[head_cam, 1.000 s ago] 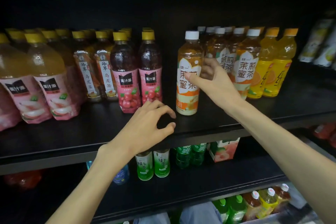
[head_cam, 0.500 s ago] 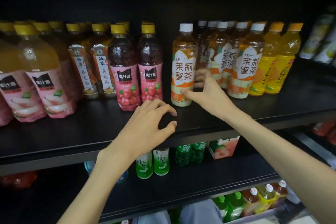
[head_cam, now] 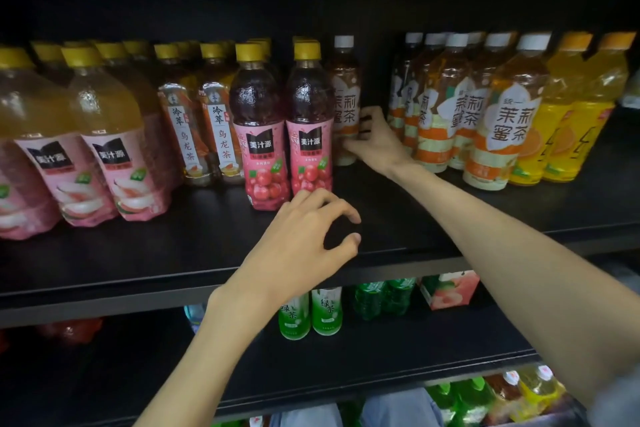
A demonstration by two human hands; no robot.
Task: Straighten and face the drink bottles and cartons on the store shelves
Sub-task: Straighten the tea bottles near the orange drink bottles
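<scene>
At the far left of the top shelf (head_cam: 138, 253) stand large peach drink bottles (head_cam: 114, 149) with pink labels reading 美汁源. Next come slim oolong tea bottles (head_cam: 221, 121) marked 冷萃 乌龙茶, then two dark red fruit drink bottles (head_cam: 308, 128), also 美汁源, just beyond the left fingertips.

The left hand (head_cam: 298, 246) rests near the shelf's front edge, its fingers (head_cam: 332, 204) curled with thumb and forefinger close, holding nothing.

The right hand (head_cam: 377, 142) reaches deep and grips the jasmine honey tea bottle (head_cam: 344, 104), label 茉莉蜜茶, low on its body; the thumb lies across the front and the fingers wrap behind it. That bottle stands upright, set back, just right of the red bottles and apart from its own kind.

To the right of those fingers stands the jasmine honey tea row (head_cam: 498, 135), headed 统一, then yellow orange drink bottles (head_cam: 568, 128) whose writing is unreadable.

A full plastic bottle will likely feel moderately heavy, firm yet squeezable, its film label slick; holding it at the labelled waist should give control for turning.
</scene>
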